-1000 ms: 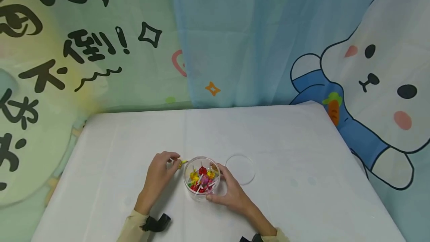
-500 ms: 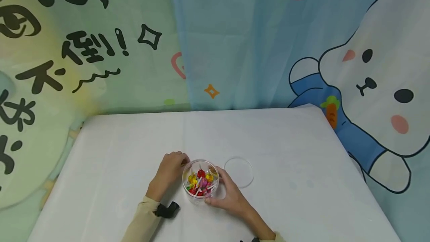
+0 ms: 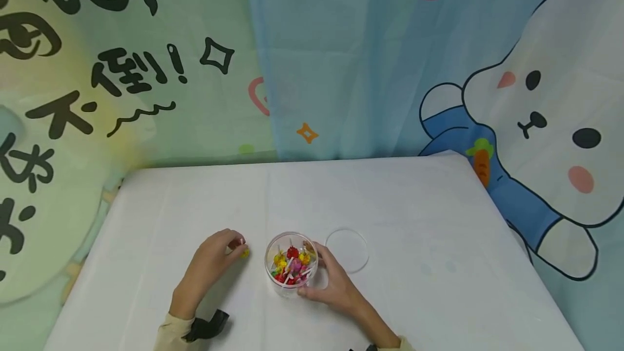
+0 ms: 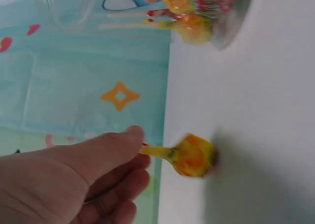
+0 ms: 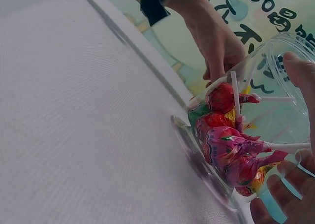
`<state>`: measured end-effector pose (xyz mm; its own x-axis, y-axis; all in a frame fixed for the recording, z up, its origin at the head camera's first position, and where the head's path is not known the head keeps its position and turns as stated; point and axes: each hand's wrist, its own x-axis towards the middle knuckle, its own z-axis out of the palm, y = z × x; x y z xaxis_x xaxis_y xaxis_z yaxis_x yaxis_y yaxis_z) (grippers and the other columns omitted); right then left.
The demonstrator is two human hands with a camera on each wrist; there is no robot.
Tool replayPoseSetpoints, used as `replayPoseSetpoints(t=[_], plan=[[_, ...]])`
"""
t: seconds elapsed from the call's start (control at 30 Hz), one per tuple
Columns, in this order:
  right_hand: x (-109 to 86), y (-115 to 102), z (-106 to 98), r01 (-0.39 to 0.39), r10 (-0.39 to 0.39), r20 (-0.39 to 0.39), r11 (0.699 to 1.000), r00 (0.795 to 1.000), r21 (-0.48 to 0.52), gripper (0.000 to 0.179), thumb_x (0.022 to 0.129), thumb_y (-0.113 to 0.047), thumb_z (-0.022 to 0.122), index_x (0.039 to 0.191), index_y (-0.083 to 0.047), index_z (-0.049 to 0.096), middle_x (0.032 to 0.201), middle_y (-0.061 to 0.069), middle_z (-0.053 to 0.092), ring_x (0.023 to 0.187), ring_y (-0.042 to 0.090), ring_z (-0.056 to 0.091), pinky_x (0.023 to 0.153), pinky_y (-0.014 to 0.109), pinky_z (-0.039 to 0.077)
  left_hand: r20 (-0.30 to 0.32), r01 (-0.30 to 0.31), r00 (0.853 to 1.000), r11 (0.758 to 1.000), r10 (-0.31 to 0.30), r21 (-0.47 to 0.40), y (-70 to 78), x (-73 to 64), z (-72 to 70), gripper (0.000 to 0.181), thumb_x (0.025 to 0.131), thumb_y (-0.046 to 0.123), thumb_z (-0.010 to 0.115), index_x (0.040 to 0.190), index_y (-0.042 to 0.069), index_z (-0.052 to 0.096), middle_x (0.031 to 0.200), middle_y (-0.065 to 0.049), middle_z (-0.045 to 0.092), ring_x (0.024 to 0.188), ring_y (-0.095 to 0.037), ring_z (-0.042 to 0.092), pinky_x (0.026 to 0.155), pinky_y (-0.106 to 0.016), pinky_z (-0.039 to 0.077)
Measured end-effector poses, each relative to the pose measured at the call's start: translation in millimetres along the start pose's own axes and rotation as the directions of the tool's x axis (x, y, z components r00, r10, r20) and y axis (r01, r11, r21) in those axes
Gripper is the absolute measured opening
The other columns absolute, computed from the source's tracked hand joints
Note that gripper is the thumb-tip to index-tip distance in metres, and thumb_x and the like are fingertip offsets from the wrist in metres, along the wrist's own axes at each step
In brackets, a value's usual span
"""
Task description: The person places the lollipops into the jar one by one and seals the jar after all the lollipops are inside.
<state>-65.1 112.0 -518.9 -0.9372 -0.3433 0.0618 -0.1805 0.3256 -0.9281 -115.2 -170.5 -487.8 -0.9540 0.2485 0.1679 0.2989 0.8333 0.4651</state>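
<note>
My left hand (image 3: 209,264) pinches a yellow-wrapped lollipop (image 4: 193,156) by its stick, left of a clear round jar (image 3: 271,280). In the left wrist view the candy head points away from the fingertips, close over the white tabletop. My right hand (image 3: 338,285) holds the jar from its right side, thumb towards the front and fingers behind. Several lollipops (image 5: 229,143) in red, pink, yellow and green wrappers lie inside, their white sticks at mixed angles. The jar stands without a cover, its mouth facing up.
A clear round lid (image 3: 366,256) lies flat on the white table (image 3: 439,297), just behind and right of the jar. Beyond the table's far edge hangs a printed curtain (image 3: 331,58) with a cartoon bear and lettering.
The left hand first moved right to the jar's left side, then drew back left and slightly towards the front with the yellow lollipop. The right hand and jar stay in place.
</note>
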Motion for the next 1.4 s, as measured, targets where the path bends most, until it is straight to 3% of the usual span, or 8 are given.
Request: replayPoseSetpoints(t=[0.17,0.37,0.5,0.83,0.97,1.17,1.4], plan=[[-0.8,1.0,-1.0,0.009,-0.009,-0.010,1.000,1.000,-0.004,0.087,0.075,-0.030,0.080,0.147,-0.013,0.035,0.151,0.006,0.043,0.131,0.029,0.049,0.105,0.042,0.044,-0.051,-0.007,0.999,1.000,0.007,-0.015,-4.1,-10.4,-2.8,0.011,0.081,0.010,0.077,0.088,0.010,0.069,0.085,0.000,0.070,0.076,-0.010,0.064,0.070,-0.031,0.055],[-0.7,1.1,-1.8,0.010,-0.010,0.002,1.000,1.000,0.005,0.086,0.075,-0.030,0.080,0.146,-0.014,0.035,0.151,0.007,0.043,0.129,0.029,0.050,0.103,0.051,0.042,-0.171,-0.029,0.985,0.997,0.015,-0.077,-12.8,-27.6,0.7,0.013,0.077,0.002,0.078,0.087,0.007,0.070,0.084,-0.003,0.073,0.071,-0.013,0.067,0.065,-0.027,0.056],[0.2,1.7,-3.0,0.004,-0.004,-0.009,1.000,1.000,-0.002,0.086,0.074,-0.030,0.080,0.146,-0.017,0.036,0.150,0.006,0.044,0.129,0.029,0.050,0.103,0.053,0.042,-0.231,-0.016,0.973,0.990,-0.017,-0.141,-19.8,-37.3,5.4,0.016,0.075,0.001,0.080,0.087,0.005,0.071,0.083,-0.004,0.073,0.069,-0.014,0.070,0.063,-0.024,0.056],[0.5,2.7,-0.6,0.001,-0.001,-0.006,1.000,1.000,-0.021,0.086,0.074,-0.031,0.081,0.146,-0.013,0.036,0.151,0.007,0.043,0.131,0.030,0.049,0.105,0.048,0.043,-0.260,0.027,0.962,0.980,-0.078,-0.196,-26.6,-43.4,11.7,0.016,0.074,-0.001,0.080,0.085,0.004,0.071,0.081,-0.005,0.073,0.069,-0.016,0.071,0.062,-0.015,0.054],[0.1,3.4,0.0,0.013,-0.013,-0.007,1.000,1.000,-0.023,0.086,0.074,-0.030,0.080,0.146,-0.013,0.036,0.150,0.008,0.044,0.130,0.030,0.050,0.105,0.044,0.044,-0.264,0.071,0.954,0.962,-0.143,-0.265,-26.2,-43.3,13.8,0.014,0.076,0.002,0.079,0.087,0.005,0.071,0.082,-0.005,0.074,0.070,-0.013,0.070,0.065,-0.012,0.053],[0.1,4.8,-0.7,0.037,-0.037,-0.007,0.999,0.999,-0.016,0.085,0.075,-0.028,0.080,0.146,-0.013,0.036,0.149,0.008,0.045,0.129,0.030,0.050,0.104,0.042,0.045,-0.251,0.172,0.930,0.921,-0.268,-0.349,-23.7,-43.1,15.7,0.011,0.080,0.007,0.078,0.089,0.009,0.072,0.085,-0.003,0.075,0.073,-0.004,0.067,0.069,-0.020,0.056],[-0.3,3.4,-0.5,0.016,-0.016,-0.006,1.000,1.000,-0.012,0.086,0.074,-0.029,0.081,0.146,-0.014,0.036,0.150,0.007,0.044,0.130,0.030,0.050,0.105,0.049,0.043,-0.216,0.222,0.911,0.859,-0.351,-0.461,-12.1,-45.3,9.2,0.011,0.083,0.015,0.077,0.092,0.014,0.072,0.087,-0.001,0.075,0.074,0.001,0.065,0.074,-0.013,0.051]])
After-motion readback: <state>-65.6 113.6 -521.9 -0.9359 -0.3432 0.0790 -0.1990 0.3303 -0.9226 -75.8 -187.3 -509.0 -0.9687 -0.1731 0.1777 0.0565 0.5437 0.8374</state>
